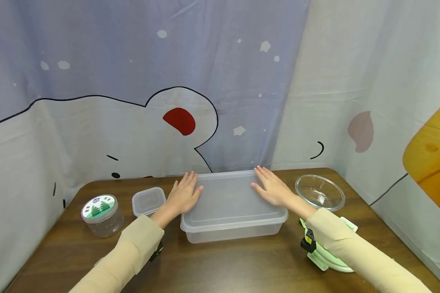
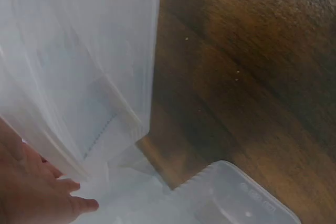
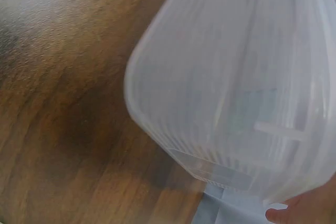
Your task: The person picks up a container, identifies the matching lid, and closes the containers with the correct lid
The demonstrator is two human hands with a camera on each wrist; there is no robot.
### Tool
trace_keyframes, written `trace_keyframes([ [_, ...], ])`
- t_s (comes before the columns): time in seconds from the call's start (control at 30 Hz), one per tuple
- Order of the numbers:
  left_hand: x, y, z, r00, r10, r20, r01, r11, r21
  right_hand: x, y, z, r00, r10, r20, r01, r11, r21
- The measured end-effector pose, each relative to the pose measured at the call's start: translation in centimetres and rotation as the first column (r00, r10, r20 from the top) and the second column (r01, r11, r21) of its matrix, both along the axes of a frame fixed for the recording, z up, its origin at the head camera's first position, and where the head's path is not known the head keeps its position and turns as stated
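A large clear rectangular plastic box (image 1: 234, 235) with a translucent lid (image 1: 227, 199) sits on the wooden table in the head view. Along the left edge of the lid rests my left hand (image 1: 183, 195), its fingers extended toward the far corner and thumb over the top. My right hand (image 1: 273, 191) lies on the opposite edge, fingers straight and pointing away from me. Both wrist views show the box's ridged side wall (image 3: 178, 87) close up, with fingertips of the left hand (image 2: 42, 192) and a bit of the right hand (image 3: 310, 205) beside it.
Left of the box stand a small clear lidded container (image 1: 148, 201) and a round jar (image 1: 104, 224) with a green-and-white top. On the right are a clear glass bowl (image 1: 342, 199) and a light green folded item (image 1: 331, 260), partly under my sleeve. A printed curtain (image 1: 242, 81) hangs behind the table.
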State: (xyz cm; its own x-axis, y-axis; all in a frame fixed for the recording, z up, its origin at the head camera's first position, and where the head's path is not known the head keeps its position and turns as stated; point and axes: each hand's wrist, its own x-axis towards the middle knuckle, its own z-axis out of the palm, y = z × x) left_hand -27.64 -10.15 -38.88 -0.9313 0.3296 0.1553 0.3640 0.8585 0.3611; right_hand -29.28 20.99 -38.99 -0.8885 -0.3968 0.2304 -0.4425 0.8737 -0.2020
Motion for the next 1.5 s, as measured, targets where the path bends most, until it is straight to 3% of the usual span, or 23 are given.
trace_keyframes([
  [0.4, 0.0, 0.1, -0.9, 1.0, -0.012, 0.003, 0.012, 1.0, 0.028, 0.2, 0.0, -0.8, 1.0, -0.004, -0.001, 0.004, 1.0, -0.015],
  [0.77, 0.0, 0.2, -0.8, 1.0, 0.0, 0.006, 0.0, 1.0, 0.008, 0.1, 0.0, -1.0, 1.0, -0.011, 0.024, 0.013, 0.998, -0.062],
  [1.07, 0.0, 0.3, -0.5, 1.0, 0.017, -0.007, -0.017, 0.995, -0.098, 0.0, -0.2, -1.2, 1.0, -0.024, 0.005, 0.025, 0.999, -0.049],
  [1.5, 0.1, 0.4, -0.2, 1.0, 0.018, -0.004, -0.018, 0.996, -0.086, 0.0, -0.2, -1.2, 0.997, -0.07, -0.028, 0.069, 0.996, -0.059],
])
